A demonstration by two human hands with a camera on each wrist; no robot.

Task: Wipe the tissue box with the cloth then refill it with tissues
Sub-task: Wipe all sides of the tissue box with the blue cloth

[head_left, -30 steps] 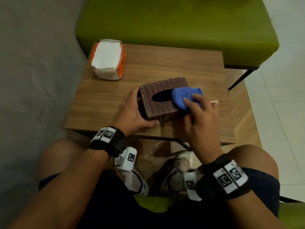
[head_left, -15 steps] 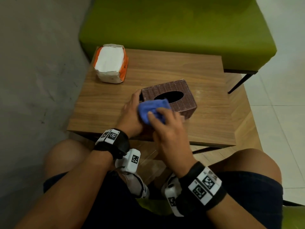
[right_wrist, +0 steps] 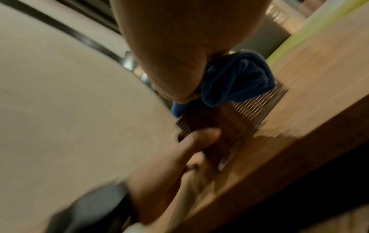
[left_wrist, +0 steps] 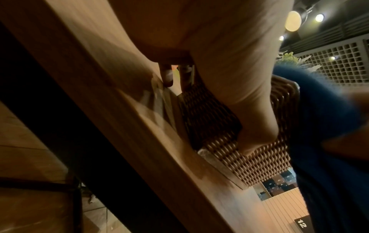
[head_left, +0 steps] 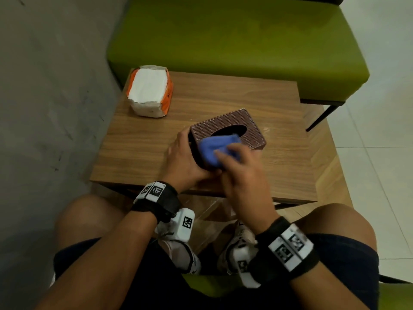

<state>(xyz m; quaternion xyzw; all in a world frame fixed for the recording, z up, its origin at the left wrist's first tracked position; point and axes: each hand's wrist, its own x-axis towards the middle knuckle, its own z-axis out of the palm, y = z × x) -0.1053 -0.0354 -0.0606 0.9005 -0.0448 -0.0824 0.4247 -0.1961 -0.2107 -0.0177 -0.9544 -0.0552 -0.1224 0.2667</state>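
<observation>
A: Hands are working together on a brown woven tissue box, which is sitting near the middle of a wooden table.

B: Which hand is doing what?

A: The left hand is wrapping the box's near left corner, fingers along the side and thumb pressing the front face. It is likely bracing the box so it is not sliding under the rubbing. The right hand is gripping a bunched blue cloth in curled fingers and pressing it onto the box top beside the oval opening.

B: Why is the cloth bunched?

A: Probably to make a firm pad that is reaching into the woven ridges. The right wrist view is showing the wad squeezed under the palm against the ribbed surface.

B: Where are the refill tissues?

A: An orange and white tissue pack is lying at the table's far left corner, well apart from the box, apparently waiting for the refill step. A green upholstered bench is standing behind the table.

B: What is differing from a moment ago?

A: One second back the cloth was at the right end of the box top. Half a second back it was at the near left edge. Now it is lying closer to the middle, partly covering the opening, so the wiping is sweeping back and forth.
</observation>
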